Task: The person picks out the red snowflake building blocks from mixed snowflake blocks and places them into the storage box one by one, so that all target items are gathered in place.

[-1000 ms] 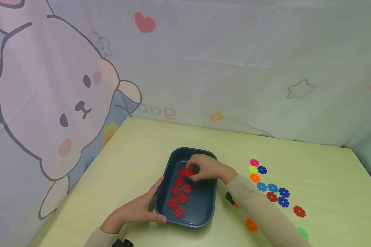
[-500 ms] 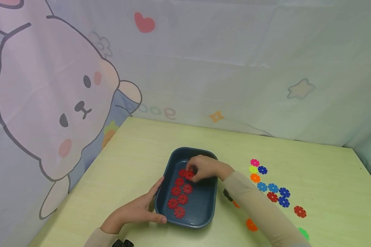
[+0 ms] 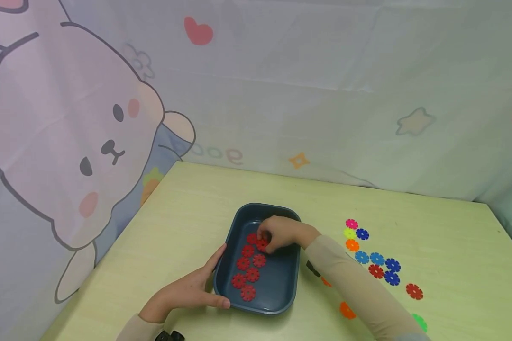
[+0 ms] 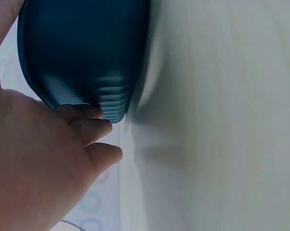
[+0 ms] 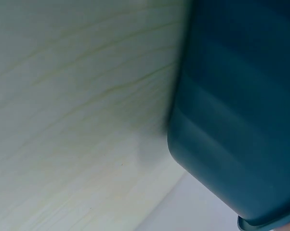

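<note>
A dark blue tray [image 3: 277, 298] stands on the table, several red notched plastic discs [image 3: 248, 292] spread along its left half. Reaching over its right rim, my right hand [image 3: 283, 232] pinches one red notched disc [image 3: 262, 245] between thumb and fingers inside the tray. My left hand [image 3: 192, 286] rests against the tray's left side, thumb at the near corner and fingertips at the rim. In the left wrist view its fingers [image 4: 94, 130] lie along the tray's outer wall [image 4: 82, 53]. The right wrist view has mostly the tray's outside [image 5: 231, 125]; the pinched disc is hidden there.
Loose notched discs lie right of the tray, among them a pink one [image 3: 352, 224], a dark blue one [image 3: 392, 265], a red one [image 3: 414, 291] and an orange one [image 3: 347, 310]. A printed cloth [image 3: 324, 94] hangs behind the table [image 3: 196, 203].
My right hand has shifted slightly toward the near side with the red disc, which now sits a little apart from the red disc on its left. The left hand and tray stay put.
</note>
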A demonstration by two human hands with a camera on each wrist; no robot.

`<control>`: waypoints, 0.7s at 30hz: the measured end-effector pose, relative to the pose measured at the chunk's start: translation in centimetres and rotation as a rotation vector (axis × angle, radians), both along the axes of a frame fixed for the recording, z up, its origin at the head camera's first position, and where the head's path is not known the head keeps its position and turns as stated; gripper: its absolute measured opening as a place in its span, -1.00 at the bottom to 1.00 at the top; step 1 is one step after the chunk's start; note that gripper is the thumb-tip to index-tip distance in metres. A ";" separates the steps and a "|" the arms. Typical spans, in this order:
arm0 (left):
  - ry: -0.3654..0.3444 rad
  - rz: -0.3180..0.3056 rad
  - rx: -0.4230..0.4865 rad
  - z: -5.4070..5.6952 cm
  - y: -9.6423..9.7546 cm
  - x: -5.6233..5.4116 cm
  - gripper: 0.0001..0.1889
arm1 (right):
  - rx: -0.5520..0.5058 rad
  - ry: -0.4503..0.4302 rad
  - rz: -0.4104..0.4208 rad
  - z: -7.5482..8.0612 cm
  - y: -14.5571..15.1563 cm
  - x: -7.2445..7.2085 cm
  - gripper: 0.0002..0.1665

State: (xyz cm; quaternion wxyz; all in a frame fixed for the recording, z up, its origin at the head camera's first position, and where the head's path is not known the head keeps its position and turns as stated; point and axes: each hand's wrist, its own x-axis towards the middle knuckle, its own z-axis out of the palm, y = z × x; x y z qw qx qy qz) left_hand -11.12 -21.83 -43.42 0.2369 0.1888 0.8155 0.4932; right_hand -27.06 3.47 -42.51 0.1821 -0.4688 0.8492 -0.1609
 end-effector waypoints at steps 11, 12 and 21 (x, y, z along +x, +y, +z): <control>0.016 -0.005 0.004 -0.1 0.1 -0.1 0.27 | 0.067 -0.004 -0.042 -0.4 -0.3 0.1 -0.75; 0.018 -0.006 0.004 -0.1 0.1 -0.1 0.27 | 0.064 -0.009 -0.041 -0.4 -0.2 0.1 -0.75; 0.023 -0.006 0.000 -0.2 0.1 -0.2 0.27 | 0.057 -0.006 -0.014 -0.6 -0.2 -0.3 -0.76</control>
